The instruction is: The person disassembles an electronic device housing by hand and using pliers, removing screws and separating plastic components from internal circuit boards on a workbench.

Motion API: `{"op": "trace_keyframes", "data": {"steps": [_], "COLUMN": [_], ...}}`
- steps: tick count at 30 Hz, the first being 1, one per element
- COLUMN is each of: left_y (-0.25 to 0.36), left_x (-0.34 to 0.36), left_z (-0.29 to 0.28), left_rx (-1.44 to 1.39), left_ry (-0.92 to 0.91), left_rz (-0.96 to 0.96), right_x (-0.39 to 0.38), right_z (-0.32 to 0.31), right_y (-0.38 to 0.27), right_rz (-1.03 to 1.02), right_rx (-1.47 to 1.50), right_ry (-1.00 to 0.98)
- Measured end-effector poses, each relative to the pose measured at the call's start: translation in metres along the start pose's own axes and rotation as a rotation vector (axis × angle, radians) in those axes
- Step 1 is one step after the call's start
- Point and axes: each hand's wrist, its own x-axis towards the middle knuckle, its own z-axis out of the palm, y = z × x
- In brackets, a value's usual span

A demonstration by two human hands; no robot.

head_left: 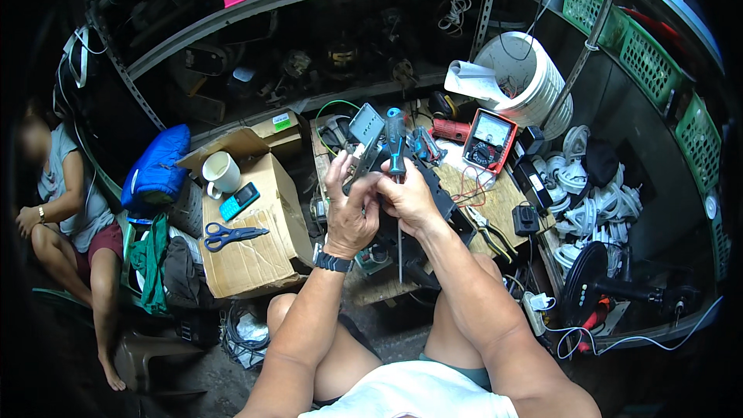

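My right hand is closed around a screwdriver with a blue and black handle. The handle points away from me and the long metal shaft comes out below the hand, toward my lap. Close beside it, my left hand has its fingers bent around a thin greyish piece that is partly covered, so its kind does not show. The two hands almost touch at the fingertips. Under and behind them lies a dark device on the cluttered wooden bench, mostly hidden by my hands.
On the left, a cardboard box carries a mug, a phone and scissors. A red analog multimeter, pliers and a white bucket stand right. Another person sits far left.
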Motion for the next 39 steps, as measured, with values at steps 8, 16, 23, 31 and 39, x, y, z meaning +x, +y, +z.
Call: {"op": "trace_keyframes", "data": {"steps": [8, 16, 23, 31, 39], "left_y": [-0.001, -0.009, -0.025, -0.104, -0.136], "left_x": [0.006, 0.005, 0.016, 0.014, -0.012], "left_z": [-0.011, -0.017, -0.034, -0.032, -0.021], "left_rx": [0.033, -0.223, -0.366, -0.919, -1.047], "left_ry": [-0.059, 0.013, 0.071, 0.244, 0.231], "left_rz": [-0.062, -0.282, -0.614, -1.167, -1.302], "right_x": [0.000, -0.020, -0.044, -0.046, -0.044], "right_z": [-0.007, -0.029, -0.032, -0.030, -0.033], "right_y": [0.004, 0.011, 0.033, 0.033, 0.039], "right_rz": [0.059, -0.089, -0.230, -0.254, -0.276], "right_rx": [0.104, -0.422, -0.790, -0.859, -0.848], "right_ry": [-0.062, 0.064, 0.153, 0.165, 0.182]}}
